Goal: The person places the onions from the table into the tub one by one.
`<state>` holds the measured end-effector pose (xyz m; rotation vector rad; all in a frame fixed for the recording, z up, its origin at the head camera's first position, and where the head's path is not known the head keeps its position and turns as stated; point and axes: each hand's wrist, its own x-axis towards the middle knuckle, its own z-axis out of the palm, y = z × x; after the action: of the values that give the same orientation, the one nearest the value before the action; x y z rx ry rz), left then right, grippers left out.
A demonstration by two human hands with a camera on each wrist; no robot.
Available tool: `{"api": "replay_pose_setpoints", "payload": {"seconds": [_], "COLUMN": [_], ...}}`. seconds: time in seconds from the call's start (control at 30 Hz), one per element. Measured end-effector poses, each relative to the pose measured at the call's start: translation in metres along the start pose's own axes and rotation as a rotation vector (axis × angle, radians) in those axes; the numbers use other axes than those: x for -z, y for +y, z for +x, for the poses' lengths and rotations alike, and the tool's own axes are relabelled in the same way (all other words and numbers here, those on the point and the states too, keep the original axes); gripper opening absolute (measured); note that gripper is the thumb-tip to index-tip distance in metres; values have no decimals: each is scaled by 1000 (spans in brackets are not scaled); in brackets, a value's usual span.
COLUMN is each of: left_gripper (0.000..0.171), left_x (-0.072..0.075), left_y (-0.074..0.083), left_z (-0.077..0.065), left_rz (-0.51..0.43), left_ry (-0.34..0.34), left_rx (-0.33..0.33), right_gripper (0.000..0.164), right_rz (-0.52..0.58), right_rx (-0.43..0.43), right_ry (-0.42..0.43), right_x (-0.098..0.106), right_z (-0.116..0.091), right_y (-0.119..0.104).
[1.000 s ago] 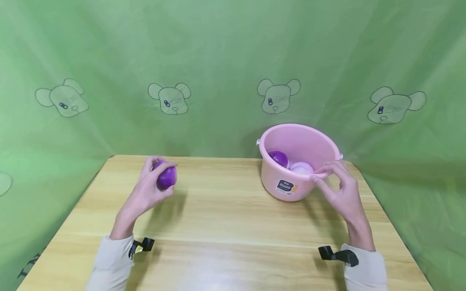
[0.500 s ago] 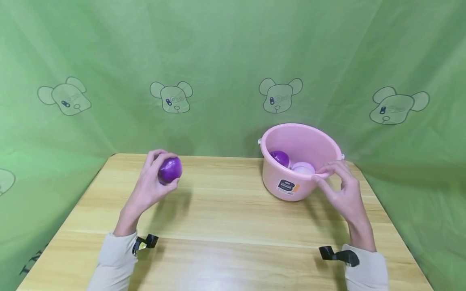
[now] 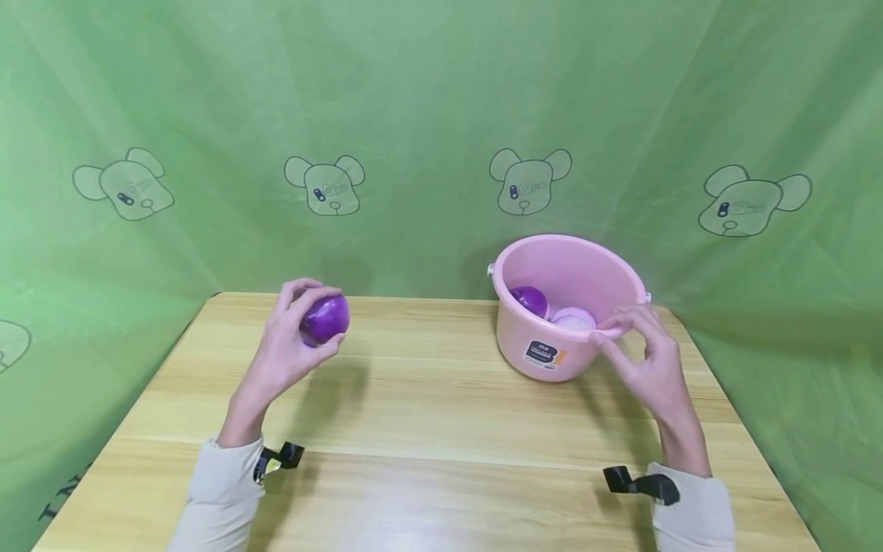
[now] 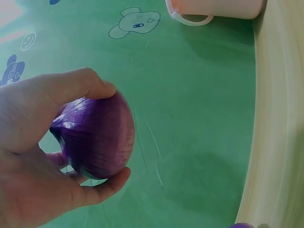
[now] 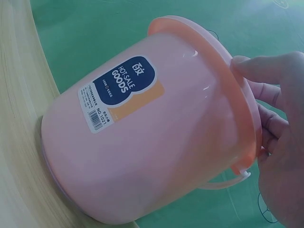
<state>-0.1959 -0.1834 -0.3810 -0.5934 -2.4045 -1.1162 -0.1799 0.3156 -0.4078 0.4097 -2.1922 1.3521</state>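
My left hand (image 3: 279, 345) holds a purple onion (image 3: 326, 318) above the left part of the table, fingers and thumb curled round it. In the left wrist view the onion (image 4: 102, 135) shows a pointed tip toward the palm and glossy, streaked skin. At the right stands a pink bucket (image 3: 513, 337), upright on the table. Its near right rim is pinched by my right hand (image 3: 651, 364), thumb outside and fingers inside. Within the bucket lie a purple onion (image 3: 530, 299) and a pale pinkish round thing (image 3: 574, 319), partly hidden by the rim.
The wooden table (image 3: 414, 429) ends at a green curtain (image 3: 428, 153) with bear-head drawings. A white handle (image 5: 225, 183) hangs from the bucket's side. A sliver of something purple (image 4: 242, 225) shows at the left wrist view's bottom edge.
My left hand has moved slightly up and to the right with the onion, and more of the onion now shows. The right hand and the bucket have stayed in place.
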Motion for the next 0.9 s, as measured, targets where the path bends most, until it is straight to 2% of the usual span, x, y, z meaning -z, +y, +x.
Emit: {"api": "replay_pose_setpoints", "payload": {"seconds": [0.2, 0.67, 0.9], "left_gripper": [70, 71, 69], "left_x": [0, -5, -7], "left_y": [5, 14, 21], "left_z": [3, 9, 13], "left_rz": [-6, -64, -55], "left_ry": [24, 24, 43], "left_rx": [-26, -3, -28], "right_gripper": [24, 23, 23], "right_rz": [3, -5, -4], "right_rx": [-2, -36, -34], "right_ry": [0, -4, -7], "right_x": [0, 0, 1], "right_z": [0, -1, -1], "right_y": [0, 2, 2]}}
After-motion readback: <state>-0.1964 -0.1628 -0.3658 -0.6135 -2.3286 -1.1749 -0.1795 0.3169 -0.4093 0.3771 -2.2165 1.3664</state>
